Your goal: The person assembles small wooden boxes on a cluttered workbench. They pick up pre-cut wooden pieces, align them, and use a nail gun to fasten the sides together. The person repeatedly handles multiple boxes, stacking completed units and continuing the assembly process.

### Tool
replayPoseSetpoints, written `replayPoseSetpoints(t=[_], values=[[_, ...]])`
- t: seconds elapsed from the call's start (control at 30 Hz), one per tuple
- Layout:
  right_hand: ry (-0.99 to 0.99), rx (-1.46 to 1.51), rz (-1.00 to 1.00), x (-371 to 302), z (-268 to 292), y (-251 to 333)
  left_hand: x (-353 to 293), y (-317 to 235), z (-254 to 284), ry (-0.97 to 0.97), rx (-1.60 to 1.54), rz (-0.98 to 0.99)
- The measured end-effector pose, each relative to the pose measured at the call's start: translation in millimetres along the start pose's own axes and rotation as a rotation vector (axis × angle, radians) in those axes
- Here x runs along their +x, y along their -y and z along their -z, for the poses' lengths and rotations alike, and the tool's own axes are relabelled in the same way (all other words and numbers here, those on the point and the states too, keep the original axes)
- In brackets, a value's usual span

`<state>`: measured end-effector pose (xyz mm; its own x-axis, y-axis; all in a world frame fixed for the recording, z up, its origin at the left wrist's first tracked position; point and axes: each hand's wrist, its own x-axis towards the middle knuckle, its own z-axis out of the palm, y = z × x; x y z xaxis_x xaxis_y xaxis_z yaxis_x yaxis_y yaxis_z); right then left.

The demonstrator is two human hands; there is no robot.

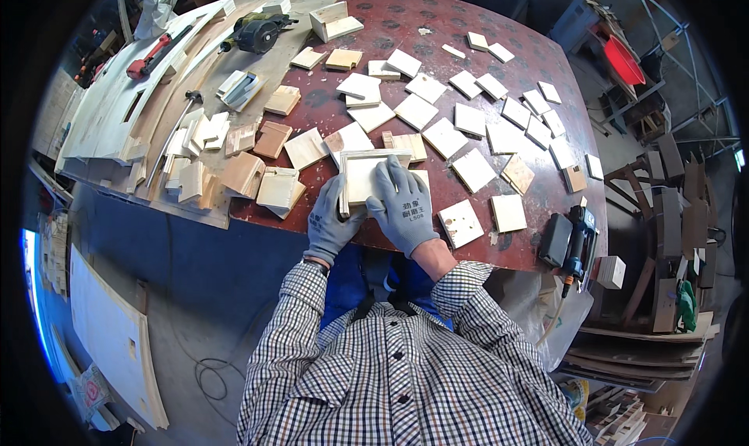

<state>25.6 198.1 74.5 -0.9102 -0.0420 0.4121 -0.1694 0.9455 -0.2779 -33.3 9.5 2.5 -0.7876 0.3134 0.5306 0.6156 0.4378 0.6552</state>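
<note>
Just over the near edge of the dark red table (312, 99), I hold a stack of square plywood pieces (363, 178). My left hand (331, 221), in a grey work glove, is closed around the stack's left side. My right hand (402, 206), gloved the same way, presses over its top and right side, its fingertips on the upper face and its thumb toward me. The underside of the stack is hidden. Around my hands lie loose pale plywood squares (474, 171), and a thicker wooden block (279, 190) sits left of my left hand.
A black nail gun (577, 243) with a hose lies at the table's right corner, beside a wooden block (611, 272). On the left are a heap of wood pieces (195, 134), a hammer (193, 97), a small tray (240, 90), a circular saw (259, 33) and a red-handled tool (148, 60).
</note>
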Motion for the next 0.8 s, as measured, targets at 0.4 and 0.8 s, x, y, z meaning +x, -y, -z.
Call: replayPoseSetpoints(t=[0.4,0.8], values=[[0.142,-0.015,-0.066,0,4,1,9,-9,12,0.009,0.033,-0.094],[0.151,0.107,-0.012,-2,11,-4,8,7,5,-0.031,-0.001,-0.145]])
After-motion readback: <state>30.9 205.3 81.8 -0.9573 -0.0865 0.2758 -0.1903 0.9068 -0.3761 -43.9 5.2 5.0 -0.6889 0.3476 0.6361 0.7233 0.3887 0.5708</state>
